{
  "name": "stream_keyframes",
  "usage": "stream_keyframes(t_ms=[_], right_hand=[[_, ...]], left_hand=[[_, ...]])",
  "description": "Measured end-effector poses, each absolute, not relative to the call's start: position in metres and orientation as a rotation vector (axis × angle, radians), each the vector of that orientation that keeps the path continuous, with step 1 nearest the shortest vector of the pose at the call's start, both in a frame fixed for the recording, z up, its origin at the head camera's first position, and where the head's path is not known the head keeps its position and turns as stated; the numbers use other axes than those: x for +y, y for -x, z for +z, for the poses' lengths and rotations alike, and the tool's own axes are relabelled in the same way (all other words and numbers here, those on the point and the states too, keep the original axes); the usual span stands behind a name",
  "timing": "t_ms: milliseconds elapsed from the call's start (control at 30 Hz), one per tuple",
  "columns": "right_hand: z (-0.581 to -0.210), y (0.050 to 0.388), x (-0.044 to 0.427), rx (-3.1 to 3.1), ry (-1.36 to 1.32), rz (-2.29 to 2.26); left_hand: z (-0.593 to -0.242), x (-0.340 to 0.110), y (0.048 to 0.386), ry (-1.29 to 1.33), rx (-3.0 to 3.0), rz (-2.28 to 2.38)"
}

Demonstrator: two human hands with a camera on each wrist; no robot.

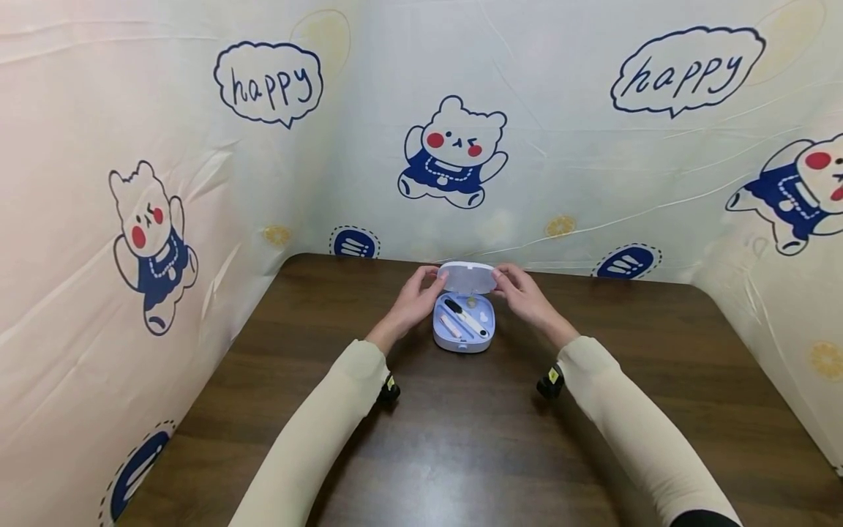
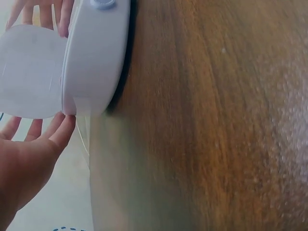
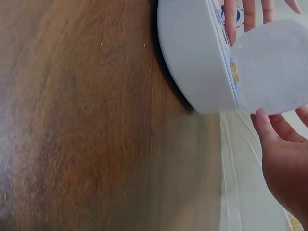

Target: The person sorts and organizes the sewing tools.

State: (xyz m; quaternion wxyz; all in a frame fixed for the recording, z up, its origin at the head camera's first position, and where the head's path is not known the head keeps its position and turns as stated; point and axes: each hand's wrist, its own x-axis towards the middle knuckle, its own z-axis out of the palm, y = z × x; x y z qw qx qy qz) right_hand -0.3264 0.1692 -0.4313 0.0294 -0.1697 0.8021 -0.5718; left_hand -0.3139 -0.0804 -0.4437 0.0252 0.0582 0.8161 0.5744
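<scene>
A small lavender-blue case (image 1: 464, 348) stands on the table with its hinged lid (image 1: 469, 281) raised. Inside lie a black-and-white stick-shaped tool (image 1: 465, 318), a small pinkish-white stick (image 1: 451, 326) and a little gold-coloured piece (image 1: 470, 301). My left hand (image 1: 415, 298) holds the lid's left edge, thumb in front. At the opposite edge, my right hand (image 1: 525, 297) holds the lid the same way. Seen from the left wrist, the case's pale side wall (image 2: 96, 55) is close by, with the translucent lid (image 2: 33, 72) between both hands. Some fingertips are hidden behind the lid.
The dark brown wooden table (image 1: 428, 454) extends around the case. Behind it and along both sides hangs a pale curtain (image 1: 560, 176) printed with bears and the word "happy". A small black device (image 1: 550, 382) sits at the right wrist, another (image 1: 389, 390) at the left.
</scene>
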Motion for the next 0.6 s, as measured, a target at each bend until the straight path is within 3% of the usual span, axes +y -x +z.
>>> stream_keyframes(t_ms=[233, 600], right_hand=[[-0.399, 0.301, 0.164, 2.469, 0.546, -1.667], [-0.432, 0.323, 0.173, 2.483, 0.547, -1.701]], left_hand=[[-0.443, -0.079, 0.313, -0.166, 2.558, 1.769], [-0.444, -0.077, 0.313, -0.137, 2.563, 1.758]])
